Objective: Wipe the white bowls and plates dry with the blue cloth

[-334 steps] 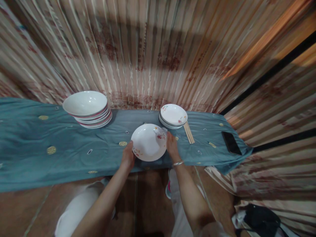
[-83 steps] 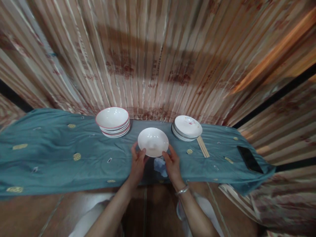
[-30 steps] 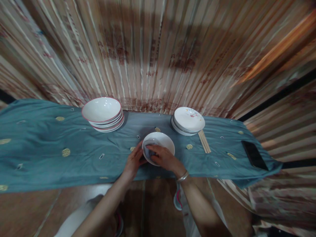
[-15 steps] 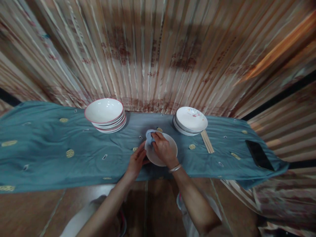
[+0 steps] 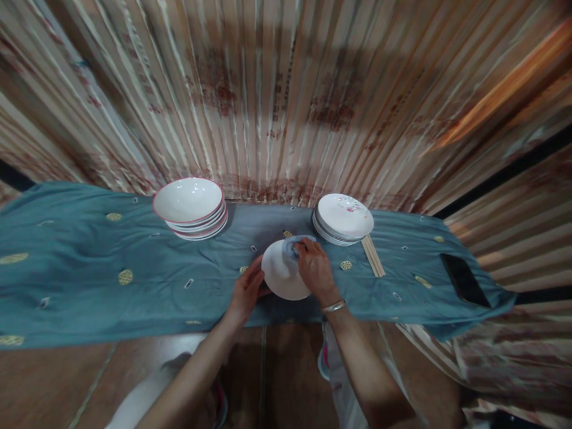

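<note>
In the head view, a plain white, round ceramic bowl (image 5: pixel 279 277) sits just below and right of the centre of the frame, its curved surface smooth and pale. The left hand (image 5: pixel 246 292) holds it from the left, fingers close together and laid against the bowl's edge. The right hand (image 5: pixel 316 271), a smooth silver metal bangle (image 5: pixel 333 306) around its wrist, has its fingers bunched, pinching a soft, crumpled pale-blue cloth (image 5: pixel 291 245) against the upper right of the bowl. Whether the bowl touches the desk underneath cannot be told.

The long desk (image 5: pixel 156 298) crosses the frame, draped in a slightly wrinkled teal fabric with a faint sheen, scattered with yellow oval motifs and small pale rectangles. Left of centre stands a stack of deep white glossy bowls with thin red rims (image 5: pixel 190 199). Right of centre is a stack of shallow white round plates (image 5: pixel 343 214), the top one printed with small coloured flowers; slim, straight, pale wooden chopsticks (image 5: pixel 373 256) lie just beside it. Farther right lies a flat, black rectangular phone (image 5: pixel 465 280).

A beige curtain with reddish-brown prints (image 5: pixel 268 89) hangs in narrow vertical pleats across the upper frame. Brown tiled floor (image 5: pixel 243 381) fills the lower middle, pale lines between its tiles.
</note>
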A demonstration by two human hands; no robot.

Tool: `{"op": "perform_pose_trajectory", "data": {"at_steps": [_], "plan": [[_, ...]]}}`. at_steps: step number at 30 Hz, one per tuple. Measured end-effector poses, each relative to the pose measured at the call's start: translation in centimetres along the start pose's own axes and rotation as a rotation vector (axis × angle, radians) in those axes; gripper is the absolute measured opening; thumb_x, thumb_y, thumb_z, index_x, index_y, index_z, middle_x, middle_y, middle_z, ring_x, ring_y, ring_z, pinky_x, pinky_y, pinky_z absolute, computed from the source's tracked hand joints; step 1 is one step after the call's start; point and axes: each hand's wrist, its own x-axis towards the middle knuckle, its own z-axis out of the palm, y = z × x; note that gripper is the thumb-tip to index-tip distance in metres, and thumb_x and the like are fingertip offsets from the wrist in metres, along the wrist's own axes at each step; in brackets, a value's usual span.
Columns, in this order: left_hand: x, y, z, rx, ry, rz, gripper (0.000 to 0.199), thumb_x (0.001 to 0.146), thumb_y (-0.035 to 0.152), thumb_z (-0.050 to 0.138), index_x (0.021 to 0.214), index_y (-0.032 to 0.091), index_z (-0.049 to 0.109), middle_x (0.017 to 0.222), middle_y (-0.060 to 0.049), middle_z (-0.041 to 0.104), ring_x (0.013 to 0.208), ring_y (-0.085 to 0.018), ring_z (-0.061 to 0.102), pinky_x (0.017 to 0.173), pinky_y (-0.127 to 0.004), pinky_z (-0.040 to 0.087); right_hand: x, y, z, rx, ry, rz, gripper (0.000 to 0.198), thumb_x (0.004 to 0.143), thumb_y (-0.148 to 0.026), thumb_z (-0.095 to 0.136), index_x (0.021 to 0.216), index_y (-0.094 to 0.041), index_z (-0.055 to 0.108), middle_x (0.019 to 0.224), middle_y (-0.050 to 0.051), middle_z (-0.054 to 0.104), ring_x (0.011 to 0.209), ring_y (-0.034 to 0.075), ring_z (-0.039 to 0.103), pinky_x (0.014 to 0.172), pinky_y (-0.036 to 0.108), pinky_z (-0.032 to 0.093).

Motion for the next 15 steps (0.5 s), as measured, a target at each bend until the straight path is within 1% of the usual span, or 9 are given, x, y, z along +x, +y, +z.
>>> {"op": "perform_pose_trajectory", "data": {"at_steps": [3,6,10,13,15], "plan": [[0.0,0.1,0.0,0.006,0.007,-0.003,0.070,0.058,0.046,0.087,0.120,0.020,0.070,0.100,-0.007,0.074,0.091,-0.026,0.068,0.073,-0.041,0.063,-0.5,0.1,-0.9,-0.031,-0.047,0.031,0.027,0.095,-0.008,0.044,0.105,-0.015,0.068,0.113,0.016,0.064,0.101,0.026,0.056,0.095,0.042,0.047],[0.0,0.1,0.0,0.013,0.003,-0.009,0.071,0.057,0.046,0.087,0.121,0.021,0.070,0.100,-0.007,0.074,0.094,-0.028,0.068,0.073,-0.041,0.063,-1.0,0.3,-1.4,-0.022,-0.069,0.046,0.022,0.093,-0.009,0.047,0.095,-0.016,0.068,0.109,0.016,0.064,0.097,0.027,0.056,0.093,0.045,0.047],[0.1,0.1,-0.1,0.020,-0.001,-0.008,0.072,0.060,0.045,0.085,0.125,0.022,0.068,0.098,-0.006,0.073,0.094,-0.027,0.067,0.073,-0.042,0.063,-1.9,0.8,-1.2,0.032,-0.048,0.019,0.021,0.090,-0.009,0.049,0.082,-0.020,0.065,0.099,0.016,0.065,0.095,0.029,0.056,0.094,0.050,0.046],[0.1,0.0,-0.1,0.022,0.008,-0.005,0.069,0.060,0.043,0.085,0.124,0.022,0.068,0.098,-0.005,0.073,0.092,-0.026,0.067,0.072,-0.042,0.063,-2.7,1.1,-1.0,0.055,-0.049,0.004,0.021,0.089,-0.009,0.050,0.079,-0.021,0.064,0.092,0.014,0.065,0.093,0.029,0.057,0.094,0.050,0.046],[0.0,0.0,0.0,0.023,0.015,-0.005,0.068,0.060,0.042,0.085,0.124,0.022,0.068,0.098,-0.005,0.073,0.092,-0.026,0.067,0.070,-0.041,0.063,-3.1,1.1,-1.0,0.033,-0.067,-0.017,0.021,0.088,-0.009,0.051,0.077,-0.022,0.063,0.088,0.014,0.066,0.092,0.029,0.058,0.093,0.050,0.047]]}}
